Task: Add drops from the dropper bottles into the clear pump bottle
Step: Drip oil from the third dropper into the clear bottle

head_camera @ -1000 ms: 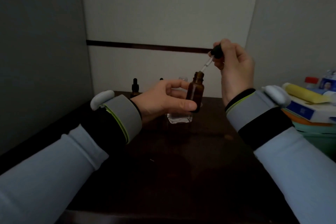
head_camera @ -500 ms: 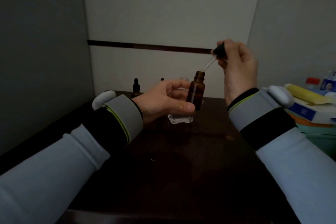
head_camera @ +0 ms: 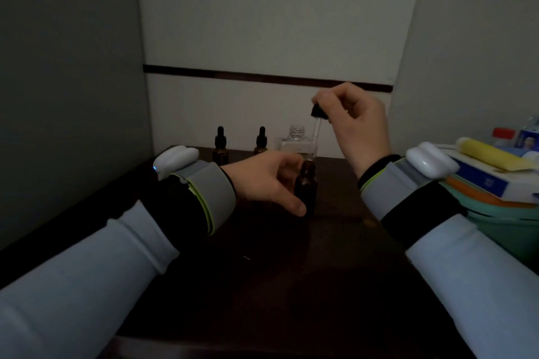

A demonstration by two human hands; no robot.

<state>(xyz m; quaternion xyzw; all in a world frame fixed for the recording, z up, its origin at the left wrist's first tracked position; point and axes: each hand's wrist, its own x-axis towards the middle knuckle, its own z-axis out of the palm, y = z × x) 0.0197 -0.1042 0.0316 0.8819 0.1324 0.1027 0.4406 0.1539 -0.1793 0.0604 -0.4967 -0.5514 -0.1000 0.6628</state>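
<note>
My right fingers (head_camera: 328, 96) pinch the black bulb of the dropper (head_camera: 317, 118), its glass tube hanging beside the open neck of the clear pump bottle (head_camera: 296, 137). My left fingers (head_camera: 287, 157) curl round the uncapped amber bottle (head_camera: 306, 189) on the surface (head_camera: 291, 271). I'd centre the tip over that neck, then squeeze gently. I can't tell either bottle's contents.

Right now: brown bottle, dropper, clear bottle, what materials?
The brown bottle: dark amber, likely glass, with a faint glint on its shoulder. The dropper: clear tube, glass or plastic; matte black bulb, probably rubber. The clear bottle: transparent, threaded neck; glass or hard plastic, cannot tell which.
</note>
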